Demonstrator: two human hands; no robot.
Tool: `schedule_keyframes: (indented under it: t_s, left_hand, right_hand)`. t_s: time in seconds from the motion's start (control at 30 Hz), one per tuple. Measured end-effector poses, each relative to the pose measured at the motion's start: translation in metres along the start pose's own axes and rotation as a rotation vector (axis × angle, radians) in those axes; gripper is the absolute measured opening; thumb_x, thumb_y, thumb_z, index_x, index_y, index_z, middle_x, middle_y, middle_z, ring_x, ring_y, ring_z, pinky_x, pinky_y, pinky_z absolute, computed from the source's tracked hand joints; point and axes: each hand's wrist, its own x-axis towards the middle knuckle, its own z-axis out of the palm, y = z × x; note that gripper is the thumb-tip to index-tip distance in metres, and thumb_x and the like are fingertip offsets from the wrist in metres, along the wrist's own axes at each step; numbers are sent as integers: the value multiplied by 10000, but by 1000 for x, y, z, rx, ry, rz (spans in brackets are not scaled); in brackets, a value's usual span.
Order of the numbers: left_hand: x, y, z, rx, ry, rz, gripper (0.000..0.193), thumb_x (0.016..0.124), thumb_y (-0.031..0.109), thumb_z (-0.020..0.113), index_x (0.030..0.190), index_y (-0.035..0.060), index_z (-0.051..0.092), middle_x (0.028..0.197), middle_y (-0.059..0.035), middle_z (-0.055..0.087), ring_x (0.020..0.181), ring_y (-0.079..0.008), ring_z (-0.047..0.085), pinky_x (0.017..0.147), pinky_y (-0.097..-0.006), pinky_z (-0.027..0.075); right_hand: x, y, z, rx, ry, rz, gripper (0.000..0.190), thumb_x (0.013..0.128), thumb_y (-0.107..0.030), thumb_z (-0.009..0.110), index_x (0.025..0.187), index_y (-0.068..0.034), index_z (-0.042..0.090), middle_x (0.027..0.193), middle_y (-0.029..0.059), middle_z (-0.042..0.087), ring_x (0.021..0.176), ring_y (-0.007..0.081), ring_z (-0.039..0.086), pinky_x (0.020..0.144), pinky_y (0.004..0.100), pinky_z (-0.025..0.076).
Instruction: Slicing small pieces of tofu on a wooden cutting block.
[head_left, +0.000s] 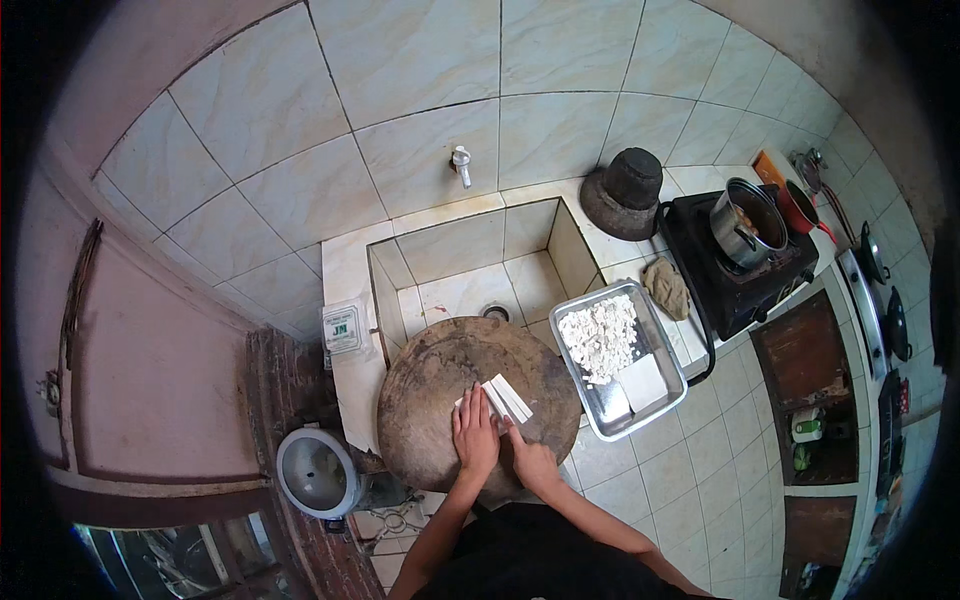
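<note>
A thick round wooden chopping block (435, 360) lies before me over the sink's front edge. On it are pale white strips (512, 399), cut straight and side by side, probably of tofu. My left hand (475, 431) lies flat with its fingers together, holding down a white piece (458, 403) that it mostly covers. Close on its right, my right hand (534, 461) is curled with the index finger stretched forward to the strips' near end. Whatever is in its grasp is hidden from above. Right of the block, a metal tray (616, 409) holds small white dice (600, 337) and an uncut white slab (643, 382).
Behind the block is a tiled sink (465, 289) beneath a wall tap (461, 166). A cloth (666, 288) lies between the tray and a black gas stove (701, 247) bearing a steel pot (742, 232). A plastic packet (346, 330) sits left; a lidded container (318, 472) stands lower left.
</note>
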Motion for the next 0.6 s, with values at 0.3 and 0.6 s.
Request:
schedule_keyframes:
  t_s: [0.3,0.6]
  left_hand:
    - [1,-1,5,61,9,-2,559,850,243,478,1316,-15,310,1404,-97,280,1283,-275,268,1026,-432,195]
    - [1,-3,10,150,-40,-9,552,851,267,455,1314,-1,317,1410,-85,273,1286,-259,264,1028,-424,193]
  right_hand:
    - [5,-5,2,11,15,5,578,814,-88,395,1361,-202,250,747,264,592,649,430,598,587,509,481]
    - [9,-8,8,42,20,24,569,802,-86,413,1338,-215,275,668,256,589,625,426,598,582,520,476]
